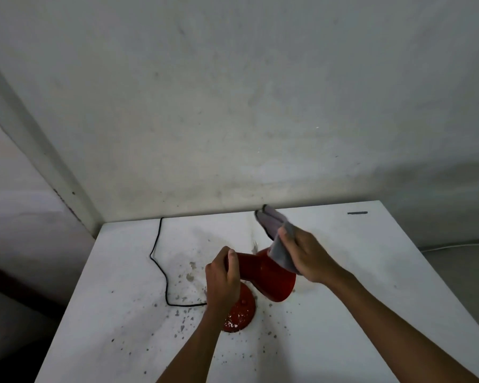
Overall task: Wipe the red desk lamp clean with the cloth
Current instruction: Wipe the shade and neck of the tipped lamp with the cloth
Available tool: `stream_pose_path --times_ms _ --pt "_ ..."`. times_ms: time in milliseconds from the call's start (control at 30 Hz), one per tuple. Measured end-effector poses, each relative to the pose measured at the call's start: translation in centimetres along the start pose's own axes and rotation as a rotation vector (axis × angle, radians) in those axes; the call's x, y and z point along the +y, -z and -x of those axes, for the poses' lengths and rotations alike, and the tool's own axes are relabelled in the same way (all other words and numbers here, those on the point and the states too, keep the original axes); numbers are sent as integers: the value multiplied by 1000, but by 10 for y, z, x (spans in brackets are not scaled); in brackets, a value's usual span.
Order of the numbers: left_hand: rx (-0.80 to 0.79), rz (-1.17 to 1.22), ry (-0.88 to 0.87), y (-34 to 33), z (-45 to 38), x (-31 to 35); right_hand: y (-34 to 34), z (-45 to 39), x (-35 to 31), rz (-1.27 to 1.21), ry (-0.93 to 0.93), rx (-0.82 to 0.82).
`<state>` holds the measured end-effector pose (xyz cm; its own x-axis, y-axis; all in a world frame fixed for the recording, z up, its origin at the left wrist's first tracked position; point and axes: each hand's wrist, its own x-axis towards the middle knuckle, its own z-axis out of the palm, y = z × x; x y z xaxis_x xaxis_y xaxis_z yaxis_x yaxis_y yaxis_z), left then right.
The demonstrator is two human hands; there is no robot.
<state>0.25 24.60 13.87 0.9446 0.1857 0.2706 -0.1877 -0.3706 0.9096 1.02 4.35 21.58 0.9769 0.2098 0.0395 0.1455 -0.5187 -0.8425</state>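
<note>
The red desk lamp [266, 275] stands on the white table [371, 286], its round base [241, 310] flecked with white specks. My left hand [223, 280] grips the narrow rear end of the lamp's shade, hiding the neck. My right hand [307, 255] holds a grey cloth [278, 239] against the upper side of the shade's wide end; a loose end of the cloth sticks up toward the wall.
A black power cord [158, 261] runs from the lamp's base back to the wall. Grey crumbs and dust specks [188, 272] lie scattered around the lamp. The table sits in a corner, with its left edge [67, 310] dropping off. A dark mark [357, 213] is at the far right.
</note>
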Motion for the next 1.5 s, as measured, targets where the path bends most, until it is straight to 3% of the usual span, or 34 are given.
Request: stream_pose_path --times_ms 100,167,233,500,733,900,1067,1233,1500 --pt "-2 17 -4 0 0 2 -23 7 -5 397 202 -129" --pt "0 40 -14 1 0 5 -40 10 4 687 294 -92" --pt "0 56 -10 1 1 7 -48 11 15 798 359 -51" --pt "13 80 -1 4 5 8 -33 7 25 747 337 -76" --pt "-12 132 24 0 8 10 -9 13 33 362 84 -173" --pt "-3 159 1 3 7 9 1 11 25 136 23 -204" --pt "-56 178 -46 12 -2 6 -17 8 -11 312 138 -225" --pt "-43 188 -52 19 -8 -1 -51 12 -24 477 140 -250" --pt "87 202 -2 5 5 7 -50 6 -3 417 -60 -354"
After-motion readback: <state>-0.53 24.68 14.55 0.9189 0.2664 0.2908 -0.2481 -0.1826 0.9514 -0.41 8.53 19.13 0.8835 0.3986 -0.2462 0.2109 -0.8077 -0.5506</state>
